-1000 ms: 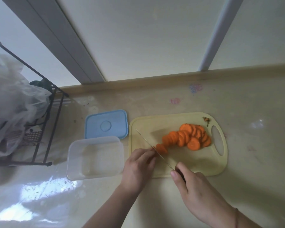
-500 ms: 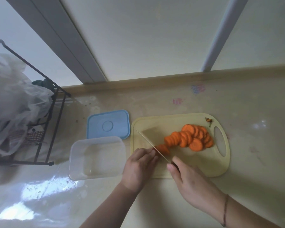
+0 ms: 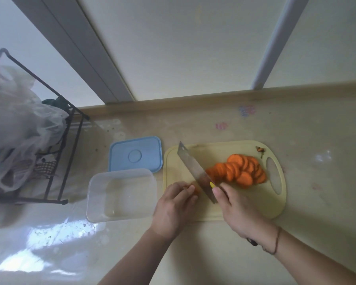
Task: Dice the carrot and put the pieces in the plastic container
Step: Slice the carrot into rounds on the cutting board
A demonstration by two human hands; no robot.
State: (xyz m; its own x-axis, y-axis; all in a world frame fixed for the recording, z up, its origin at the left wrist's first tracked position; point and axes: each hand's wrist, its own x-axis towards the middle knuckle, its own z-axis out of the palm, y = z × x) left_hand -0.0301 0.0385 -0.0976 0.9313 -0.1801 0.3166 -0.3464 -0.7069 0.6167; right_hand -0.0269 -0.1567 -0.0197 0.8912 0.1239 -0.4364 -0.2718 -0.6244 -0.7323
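Right hand [image 3: 237, 210] wraps the knife [image 3: 195, 171] handle, blade flat side up, tilted over the yellow cutting board [image 3: 224, 208]. Left hand [image 3: 173, 210] curls its fingers, pinching a small carrot end [image 3: 195, 190] on the board. Orange carrot slices [image 3: 238, 170] fan out, overlapping, toward the board's handle hole. The clear container [image 3: 121, 195] sits just left of the board.

Knife [image 3: 195, 171] rolled from edge-down to flat side showing, tip at 11 o'clock; right hand [image 3: 237, 210] turned with it.

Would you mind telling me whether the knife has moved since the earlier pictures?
Yes. Against the cutting board, the knife has tilted over, its broad flat side now showing, gripped by the right hand.
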